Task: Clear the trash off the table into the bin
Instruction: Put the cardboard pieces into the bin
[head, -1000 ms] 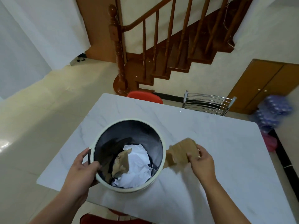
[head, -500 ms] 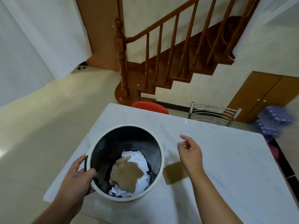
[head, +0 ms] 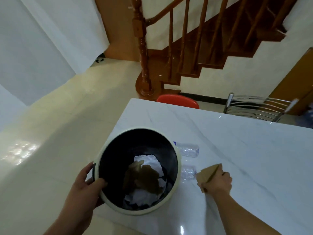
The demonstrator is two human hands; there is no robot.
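A round bin with a cream rim and black inside sits at the near left edge of the white marble table. Crumpled white paper and brown cardboard scraps lie inside it. My left hand grips the bin's near left rim. To the right of the bin, my right hand is closed on a folded brown cardboard piece just above the table. Two clear plastic bottles lie on the table beside the bin, partly hidden by its rim.
A red stool and a chrome chair back stand at the table's far edge. A wooden staircase rises beyond. Cream floor tiles spread to the left of the table.
My right hand dropped one cardboard piece into the bin, then went down to the table and closed on another. The view has shifted left, and two bottles have come into sight beside the bin.
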